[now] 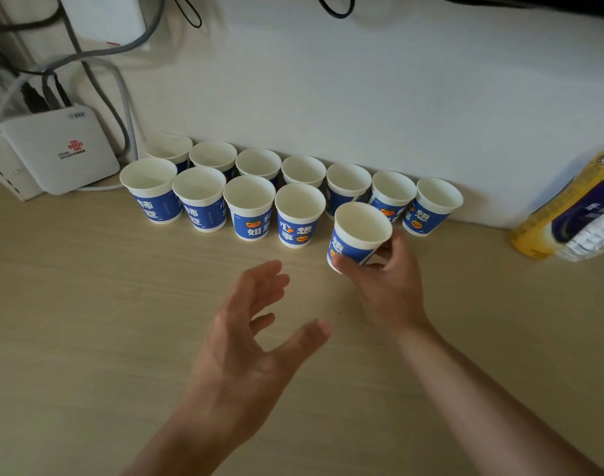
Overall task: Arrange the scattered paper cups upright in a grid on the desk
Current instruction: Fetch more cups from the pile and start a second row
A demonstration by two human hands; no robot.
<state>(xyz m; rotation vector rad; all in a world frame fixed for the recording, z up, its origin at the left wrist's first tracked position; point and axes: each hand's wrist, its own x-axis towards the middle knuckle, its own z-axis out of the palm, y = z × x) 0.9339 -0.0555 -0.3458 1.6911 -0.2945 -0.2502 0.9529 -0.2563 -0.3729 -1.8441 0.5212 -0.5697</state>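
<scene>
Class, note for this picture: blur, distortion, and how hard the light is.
Head view: soft even light, faint shadows by the cups, no glare; left hand slightly blurred at the fingertips; the pack at the right edge looks stretched by the wide lens.

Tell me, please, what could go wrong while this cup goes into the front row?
1. The right hand holds the paper cup tilted; released so, it might topple.
2. The slot is tight between the fourth front-row cup and the back-row cups behind; the hand or cup could knock these light neighbours over.
</scene>
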